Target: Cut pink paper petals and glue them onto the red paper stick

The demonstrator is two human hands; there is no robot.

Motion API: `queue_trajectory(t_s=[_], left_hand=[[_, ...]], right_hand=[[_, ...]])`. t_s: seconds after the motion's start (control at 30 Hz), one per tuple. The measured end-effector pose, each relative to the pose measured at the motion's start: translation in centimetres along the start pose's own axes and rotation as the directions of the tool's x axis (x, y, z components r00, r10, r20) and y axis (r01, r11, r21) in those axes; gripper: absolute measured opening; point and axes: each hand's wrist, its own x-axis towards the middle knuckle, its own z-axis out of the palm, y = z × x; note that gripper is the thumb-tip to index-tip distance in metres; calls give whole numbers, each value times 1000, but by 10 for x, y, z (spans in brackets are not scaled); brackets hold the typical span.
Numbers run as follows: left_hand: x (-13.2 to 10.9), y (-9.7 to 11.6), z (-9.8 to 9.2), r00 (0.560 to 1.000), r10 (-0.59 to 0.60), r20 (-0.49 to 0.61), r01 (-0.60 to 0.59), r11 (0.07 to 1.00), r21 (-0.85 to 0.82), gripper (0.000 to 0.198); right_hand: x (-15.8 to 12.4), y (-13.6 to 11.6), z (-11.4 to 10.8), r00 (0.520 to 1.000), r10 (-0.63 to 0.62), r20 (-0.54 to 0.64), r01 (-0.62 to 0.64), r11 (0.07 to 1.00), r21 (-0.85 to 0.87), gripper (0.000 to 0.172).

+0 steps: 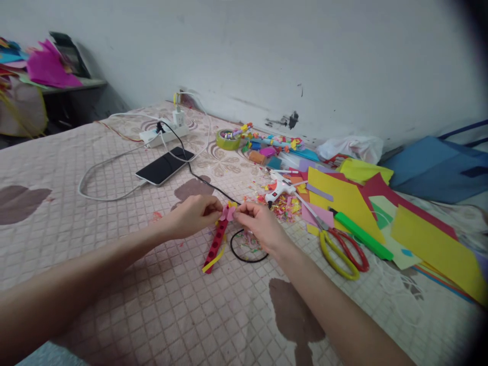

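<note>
A small pink flower-shaped piece (227, 211), with bits of yellow at its top, sits at the upper end of a red strip (216, 243) marked with a row of dark round spots. My left hand (198, 214) pinches the flower's left side, finger and thumb closed. From the right, my right hand (256, 223) has its thumb and forefinger closed at the flower's other edge. A narrow yellow strip (214, 261) lies slantwise across the red strip's lower end. Behind my right hand rests a white glue gun (279, 189), its black cord looping beneath that hand.
Red-and-yellow-handled scissors (338, 251) and a green cutter (364, 236) lie right, beside yellow sheets (339, 198). Colourful scraps (285, 209) surround the glue gun. Tape (227, 140) stands farther back. At left, a phone (164, 166) is cabled to a power strip (164, 135).
</note>
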Motion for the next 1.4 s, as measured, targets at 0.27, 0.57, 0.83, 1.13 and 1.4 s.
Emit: queue_trajectory(t_s=[0.27,0.57,0.83,1.13,1.4], left_hand=[[3,-3,0,1000,10,16,-9,1000,-14,17],[3,-2,0,999,35,18,-35,999,-36,18],[2,-2,1,999,43,11,-42,998,-39,18],[2,-1,0,999,48,6,-48,999,-21,18],[2,-1,0,998,54,16,-53,998,-37,17]], right_hand=[[1,3,-5,998,42,45,-42,999,-9,11],[5,11,-2,998,-34,48,34,999,-2,9],[7,15,-2,997,-51,50,50,999,18,9],[6,15,-1,996,-85,27,86,994,-63,11],[6,13,-1,988,-154,23,156,969,-191,8]])
